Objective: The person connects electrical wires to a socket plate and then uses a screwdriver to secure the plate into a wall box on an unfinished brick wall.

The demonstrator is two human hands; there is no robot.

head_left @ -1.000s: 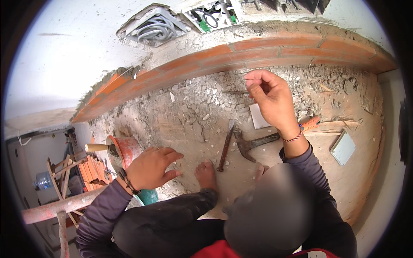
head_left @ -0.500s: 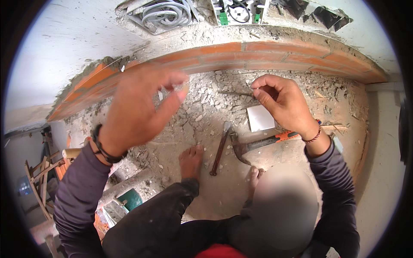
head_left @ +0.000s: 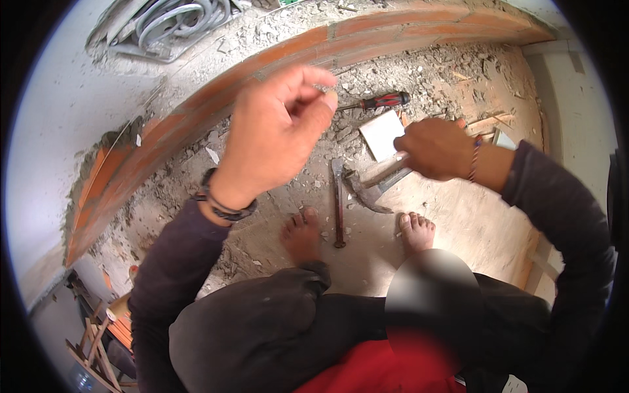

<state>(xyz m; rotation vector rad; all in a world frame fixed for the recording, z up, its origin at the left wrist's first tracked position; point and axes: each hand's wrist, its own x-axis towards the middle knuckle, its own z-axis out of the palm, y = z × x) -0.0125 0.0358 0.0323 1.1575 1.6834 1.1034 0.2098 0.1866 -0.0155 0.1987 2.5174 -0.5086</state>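
- The curved brick course [head_left: 367, 26] bounds the far side, with rubble [head_left: 472, 72] along its foot; a pale wall [head_left: 570, 108] closes the right.
- Bare floor [head_left: 363, 265] lies between the two feet, and more opens to the right of the right foot [head_left: 417, 234].
- At the far left, the grey cable coil [head_left: 173, 26] is cut off by the upper edge.
- A blurred patch covers part of the person's right leg; the pale piece [head_left: 503, 139] beyond the right wrist is partly hidden.
- The right hand [head_left: 436, 149] has its fingers curled in over the hammer's handle, hiding much of it; whether they grip it I cannot tell.
- The hammer [head_left: 369, 194] has its head left of that hand and nearer; the white tile [head_left: 382, 134] lies just beyond the head.
- The left hand [head_left: 272, 134] is raised, thumb and fingertips narrowed together; whether anything is pinched I cannot tell.
- Right of its fingertips lies the screwdriver [head_left: 385, 100]; nearer, the chisel [head_left: 339, 203].
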